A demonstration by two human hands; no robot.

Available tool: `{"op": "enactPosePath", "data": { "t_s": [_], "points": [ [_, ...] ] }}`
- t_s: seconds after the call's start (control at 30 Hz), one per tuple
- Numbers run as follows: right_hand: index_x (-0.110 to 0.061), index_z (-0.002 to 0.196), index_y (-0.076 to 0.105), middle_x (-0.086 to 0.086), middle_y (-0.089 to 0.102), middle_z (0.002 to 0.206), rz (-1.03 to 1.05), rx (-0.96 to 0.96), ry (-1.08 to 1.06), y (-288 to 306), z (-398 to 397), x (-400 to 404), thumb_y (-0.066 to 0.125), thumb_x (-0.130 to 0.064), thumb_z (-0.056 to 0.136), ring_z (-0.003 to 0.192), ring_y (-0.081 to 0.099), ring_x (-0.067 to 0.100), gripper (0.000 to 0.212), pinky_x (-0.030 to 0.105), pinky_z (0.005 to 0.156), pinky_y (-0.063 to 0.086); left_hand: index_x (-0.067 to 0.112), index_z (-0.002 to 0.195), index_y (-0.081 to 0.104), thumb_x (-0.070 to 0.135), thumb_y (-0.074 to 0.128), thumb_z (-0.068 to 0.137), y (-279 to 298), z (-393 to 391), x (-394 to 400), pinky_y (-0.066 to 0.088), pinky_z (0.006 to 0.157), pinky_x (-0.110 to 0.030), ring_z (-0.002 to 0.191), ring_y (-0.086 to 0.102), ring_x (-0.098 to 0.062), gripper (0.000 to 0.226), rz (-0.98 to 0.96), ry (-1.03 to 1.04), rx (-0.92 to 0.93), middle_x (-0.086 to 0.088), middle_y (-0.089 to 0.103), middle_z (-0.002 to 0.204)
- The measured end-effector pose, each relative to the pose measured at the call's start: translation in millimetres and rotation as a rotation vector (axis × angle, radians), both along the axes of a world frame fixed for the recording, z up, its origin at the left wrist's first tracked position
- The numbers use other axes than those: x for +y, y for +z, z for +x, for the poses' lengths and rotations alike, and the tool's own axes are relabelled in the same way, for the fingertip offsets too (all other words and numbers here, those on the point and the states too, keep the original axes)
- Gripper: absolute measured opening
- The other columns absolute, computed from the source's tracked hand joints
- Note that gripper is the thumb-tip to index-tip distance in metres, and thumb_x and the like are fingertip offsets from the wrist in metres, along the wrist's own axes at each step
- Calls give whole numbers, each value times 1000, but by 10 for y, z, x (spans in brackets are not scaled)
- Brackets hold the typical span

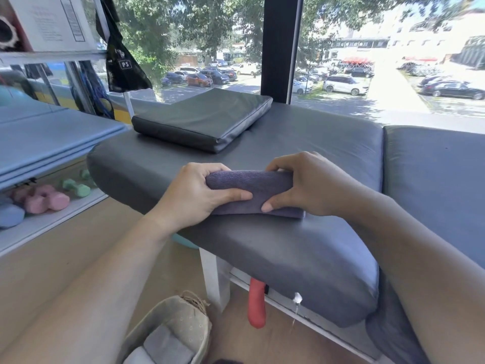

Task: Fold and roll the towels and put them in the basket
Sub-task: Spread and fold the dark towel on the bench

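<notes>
A purple towel (252,183), rolled into a thick cylinder, lies on the grey padded table (301,240) near its front edge. My left hand (194,195) grips the roll's left end, fingers over the top and thumb along the front. My right hand (309,185) grips the right end the same way, thumb pressed against the front. A flat strip of the towel shows under the roll. On the floor at the lower left stands a beige fabric basket (181,319) holding pale grey and white rolled towels (165,345).
A dark square cushion (207,119) lies at the back of the table by the window. Blue mats (52,135) sit on a shelf to the left, pink and green dumbbells (49,198) below. A red handle (257,303) hangs under the table's front edge.
</notes>
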State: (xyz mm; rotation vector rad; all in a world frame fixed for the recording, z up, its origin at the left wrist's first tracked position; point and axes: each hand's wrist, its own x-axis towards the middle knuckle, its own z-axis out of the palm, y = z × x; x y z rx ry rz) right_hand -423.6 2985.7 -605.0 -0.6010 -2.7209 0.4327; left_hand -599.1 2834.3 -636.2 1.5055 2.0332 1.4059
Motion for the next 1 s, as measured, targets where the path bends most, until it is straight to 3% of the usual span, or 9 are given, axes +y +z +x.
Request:
{"op": "enactPosePath", "data": {
  "t_s": [0.17,0.27,0.37,0.47,0.6,0.7,0.83,0.93,1.0],
  "points": [
    [-33,102,69,-11,72,88,-99,-7,79,2,90,137,93,-38,62,84,61,0,47,17,65,45,22,93,70,54,68,80,-87,-24,9,44,67,-15,70,57,2,35,56,55,22,11,69,79],
    [-35,108,68,-14,72,95,-129,90,85,-34,44,146,92,-32,64,88,63,0,49,21,74,49,28,111,60,45,59,96,-143,32,27,39,74,-5,88,59,8,23,134,159,77,16,68,98],
    [-38,119,66,-18,71,106,-232,185,121,-68,26,180,93,-26,65,98,64,-2,61,18,82,50,29,116,57,50,57,94,-149,59,28,38,74,-4,90,59,10,30,187,211,119,18,67,99],
    [-40,120,65,-18,71,107,-289,105,103,-104,54,257,96,-27,61,98,65,-1,67,24,84,52,38,122,55,71,65,77,-190,-52,28,48,79,-18,85,62,-6,57,85,161,139,6,70,98],
    [-37,114,66,-16,72,103,-334,-43,134,-101,88,289,98,-28,58,95,67,2,65,28,84,54,48,140,41,81,72,57,-251,-154,-6,43,106,-42,115,54,-22,94,-55,133,264,8,66,119],
    [-36,116,65,-15,72,106,-322,-30,131,-114,68,281,98,-28,59,99,66,4,66,32,88,54,55,146,32,71,84,50,-254,-128,-32,37,107,-34,122,46,-18,111,-70,119,246,10,63,127],
    [-27,111,70,2,76,102,-455,98,144,-145,64,303,96,-11,62,95,72,24,58,42,83,60,55,148,34,51,94,55,-274,-103,-43,44,103,-20,120,58,-3,111,31,67,94,20,67,120],
    [-18,115,68,4,76,102,-691,226,187,-121,63,302,88,-13,70,94,71,23,50,35,80,56,47,153,28,56,79,68,-219,-40,-41,35,88,4,118,54,12,100,113,152,-23,23,60,129],
    [-18,113,67,-2,73,90,-774,289,158,-95,53,302,80,-26,74,79,64,20,43,33,69,47,47,154,25,67,65,70,-173,-24,-28,36,91,-1,119,54,7,95,126,205,-85,19,58,134]
  ]
}}
